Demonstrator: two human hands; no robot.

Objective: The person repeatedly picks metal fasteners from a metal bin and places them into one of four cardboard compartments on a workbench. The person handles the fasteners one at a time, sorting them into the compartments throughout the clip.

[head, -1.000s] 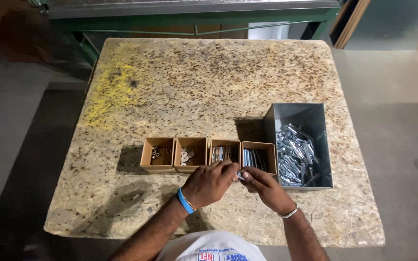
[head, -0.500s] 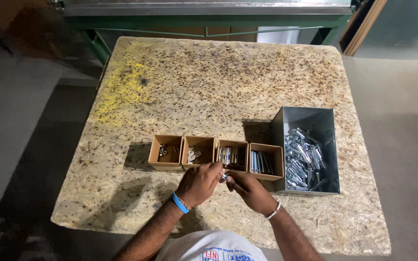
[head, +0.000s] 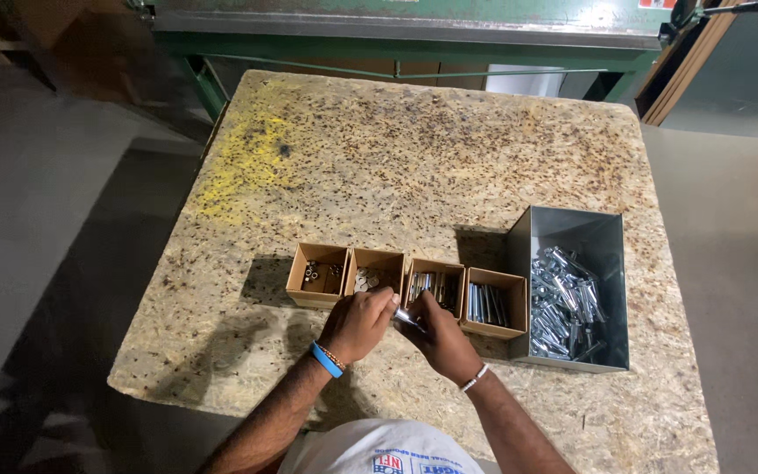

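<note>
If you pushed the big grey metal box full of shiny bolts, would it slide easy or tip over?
Probably neither easily. The grey metal bin holds a deep heap of steel bolts, so it is likely heavy for its size. It sits low and wide on the rough chipboard table, so it would more likely drag than tip. The bolts might rattle and shift.

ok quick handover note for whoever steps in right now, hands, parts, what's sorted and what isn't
Left hand and right hand meet at the near edge of the table, both pinching one small metal part between them; what kind of part is too small to tell.
Four small cardboard boxes sit in a row just beyond the hands, each with some metal hardware in it.
To their right, the grey metal bin holds a loose pile of bolts.
Done: each box has a few pieces.
Left: the pile in the bin, plus the part in hand.
</note>
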